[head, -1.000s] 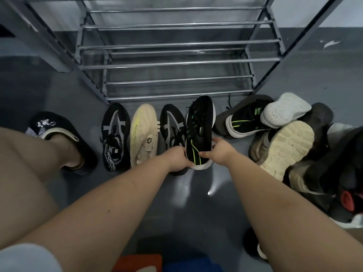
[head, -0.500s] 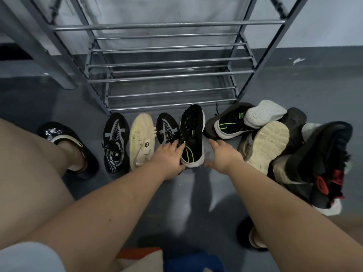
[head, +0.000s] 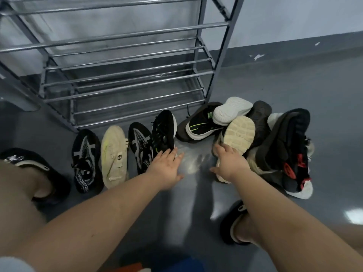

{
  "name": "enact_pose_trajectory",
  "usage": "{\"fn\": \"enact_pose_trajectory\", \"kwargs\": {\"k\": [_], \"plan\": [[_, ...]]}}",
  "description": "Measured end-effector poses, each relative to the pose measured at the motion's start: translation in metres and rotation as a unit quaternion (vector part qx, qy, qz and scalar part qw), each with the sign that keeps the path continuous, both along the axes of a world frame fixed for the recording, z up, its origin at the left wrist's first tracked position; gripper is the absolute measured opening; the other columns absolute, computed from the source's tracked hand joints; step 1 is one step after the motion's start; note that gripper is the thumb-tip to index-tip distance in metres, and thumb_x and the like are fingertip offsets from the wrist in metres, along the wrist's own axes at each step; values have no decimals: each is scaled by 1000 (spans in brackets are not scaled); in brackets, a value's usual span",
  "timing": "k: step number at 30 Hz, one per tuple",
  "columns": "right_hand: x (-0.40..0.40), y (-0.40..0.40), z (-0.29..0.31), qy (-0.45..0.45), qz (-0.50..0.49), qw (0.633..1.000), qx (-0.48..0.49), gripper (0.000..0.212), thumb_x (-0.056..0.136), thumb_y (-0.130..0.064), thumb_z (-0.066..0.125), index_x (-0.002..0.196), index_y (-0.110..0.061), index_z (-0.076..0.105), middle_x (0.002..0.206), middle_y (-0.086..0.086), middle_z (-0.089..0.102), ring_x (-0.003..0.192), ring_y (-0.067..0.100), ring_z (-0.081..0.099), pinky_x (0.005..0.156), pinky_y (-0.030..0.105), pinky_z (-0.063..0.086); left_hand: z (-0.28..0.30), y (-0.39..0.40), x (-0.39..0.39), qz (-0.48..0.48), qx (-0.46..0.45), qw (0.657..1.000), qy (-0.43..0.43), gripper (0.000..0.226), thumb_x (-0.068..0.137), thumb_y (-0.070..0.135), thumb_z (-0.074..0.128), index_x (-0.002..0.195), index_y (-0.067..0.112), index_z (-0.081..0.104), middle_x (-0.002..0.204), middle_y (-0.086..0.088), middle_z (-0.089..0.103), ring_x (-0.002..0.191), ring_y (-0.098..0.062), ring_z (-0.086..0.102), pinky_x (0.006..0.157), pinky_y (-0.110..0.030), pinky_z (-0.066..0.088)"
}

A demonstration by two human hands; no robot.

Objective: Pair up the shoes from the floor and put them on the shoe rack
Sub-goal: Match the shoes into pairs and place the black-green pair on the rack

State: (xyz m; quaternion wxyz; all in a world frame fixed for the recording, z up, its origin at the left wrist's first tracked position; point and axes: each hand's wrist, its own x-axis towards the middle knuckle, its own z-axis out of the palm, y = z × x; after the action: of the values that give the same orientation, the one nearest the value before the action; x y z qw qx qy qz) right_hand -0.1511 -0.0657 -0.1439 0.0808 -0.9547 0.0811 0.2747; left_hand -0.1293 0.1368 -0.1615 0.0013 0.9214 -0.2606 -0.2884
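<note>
Four shoes stand in a row on the grey floor [head: 294, 95] just in front of the metal shoe rack [head: 125, 75], toes toward it: a black-and-white mesh trainer [head: 86, 160] with lettering near the heel, a cream shoe [head: 115, 156] beside it, a second black-and-white mesh trainer [head: 140, 146], and a black shoe with green trim [head: 164, 132] and a white sole edge. Right of the row lies a loose heap: a matching black shoe with a green stripe [head: 198, 124] on its side, a white sole [head: 231, 109] turned up across it, a cream sole [head: 238, 132] also facing up, and a dark shoe with red accents [head: 288, 154] at the far edge. The rack's bars hold no shoes. The left hand [head: 167, 167] is spread flat, its fingertips at the heel of the black shoe with green trim, holding nothing. The right hand [head: 228, 163] is also spread, its fingers reaching onto the cream sole without curling round it. A second ago both hands pinched the black green-trimmed shoe by its heel, lifted and tilted; half a second ago they had let go, leaving it in the row; now the right hand has moved away to the heap, and the camera has swung slightly right.
</note>
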Motion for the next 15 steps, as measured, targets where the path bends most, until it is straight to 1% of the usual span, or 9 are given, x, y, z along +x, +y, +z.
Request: {"fn": "enact_pose_trajectory", "kwargs": {"k": [2,5,7,12,15], "plan": [[-3,-17,-2,4,-29,1000,-5,82,88,-44,59,151,-18,13,155,10,19,141,30,22,111,42,31,-3,-10,2,-13,8,1000,3,73,96,49,34,151,21,-4,160,-7,-9,147,-22,-2,118,-36,-3],[-4,-41,-7,15,-70,997,-5,85,88,-45,59,152,-19,9,158,9,13,144,29,17,113,41,29,-5,-25,8,-26,11,1000,7,73,96,49,35,151,21,-4,160,-7,-9,147,-23,-1,119,-37,-1],[-2,-52,-10,14,-92,996,-5,86,89,-46,58,153,-19,7,159,9,12,145,29,16,112,42,29,-6,-36,13,-32,8,999,4,73,96,48,36,151,21,-3,160,-7,-7,147,-23,0,119,-38,0],[14,-66,-16,-21,-114,993,1,85,90,-46,56,152,-18,7,158,10,14,144,29,17,111,42,29,-7,-72,32,-49,-1,999,5,73,95,48,38,152,20,1,160,-8,-4,147,-24,3,120,-37,2],[29,-77,-19,-35,-121,992,10,85,90,-46,56,153,-18,5,159,10,11,144,29,16,112,42,30,-2,-96,50,-65,-19,998,-6,72,95,47,39,152,20,4,159,-9,3,146,-24,7,119,-36,5]]}}
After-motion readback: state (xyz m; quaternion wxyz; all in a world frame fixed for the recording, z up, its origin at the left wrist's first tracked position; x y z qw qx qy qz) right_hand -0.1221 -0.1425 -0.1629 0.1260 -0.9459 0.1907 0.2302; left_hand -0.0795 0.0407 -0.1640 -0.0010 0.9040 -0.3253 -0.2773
